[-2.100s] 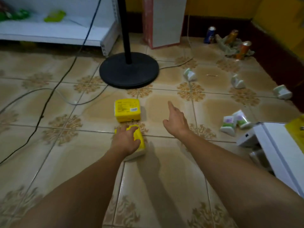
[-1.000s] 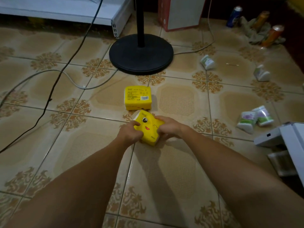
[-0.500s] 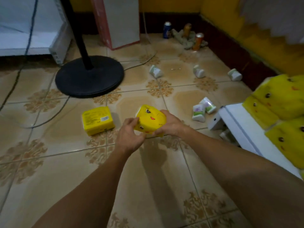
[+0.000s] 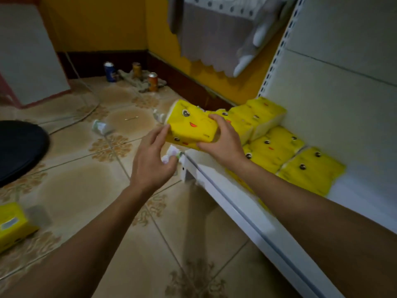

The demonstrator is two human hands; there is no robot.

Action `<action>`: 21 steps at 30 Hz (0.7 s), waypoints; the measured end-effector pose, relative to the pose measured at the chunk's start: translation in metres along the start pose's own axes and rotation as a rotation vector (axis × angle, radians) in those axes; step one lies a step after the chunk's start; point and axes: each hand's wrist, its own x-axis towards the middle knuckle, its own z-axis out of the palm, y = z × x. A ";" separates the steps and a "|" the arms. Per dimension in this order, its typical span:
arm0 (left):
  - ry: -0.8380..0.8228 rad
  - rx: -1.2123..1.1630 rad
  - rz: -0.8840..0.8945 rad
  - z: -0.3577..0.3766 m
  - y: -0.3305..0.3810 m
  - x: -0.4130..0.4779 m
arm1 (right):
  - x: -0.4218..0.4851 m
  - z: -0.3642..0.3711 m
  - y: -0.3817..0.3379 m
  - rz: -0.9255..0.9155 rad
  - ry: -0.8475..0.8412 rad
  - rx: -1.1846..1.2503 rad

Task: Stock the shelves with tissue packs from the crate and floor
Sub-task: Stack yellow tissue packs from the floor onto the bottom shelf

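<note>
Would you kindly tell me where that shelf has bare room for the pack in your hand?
Bare shelf lies nearer than the closest stocked pack, along the back panel. The front corner below the tissue pack in the right hand is bare too. The far end is crowded with stacked packs.

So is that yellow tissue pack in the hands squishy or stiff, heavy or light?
Probably squishy: the tissue pack looks puffy with rounded corners. Likely light, as the right hand grips one end while the left hand only touches it with fingertips. Unlikely to roll, being blocky like the stacked packs.
</note>
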 end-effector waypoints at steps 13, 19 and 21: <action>-0.126 -0.003 0.254 0.088 0.096 0.036 | -0.006 -0.135 0.083 0.132 0.155 -0.122; -0.399 0.160 0.458 0.130 0.088 0.018 | -0.030 -0.170 0.149 0.394 0.332 -0.172; -0.476 0.171 0.441 0.138 0.081 0.015 | -0.033 -0.177 0.162 0.478 0.334 -0.189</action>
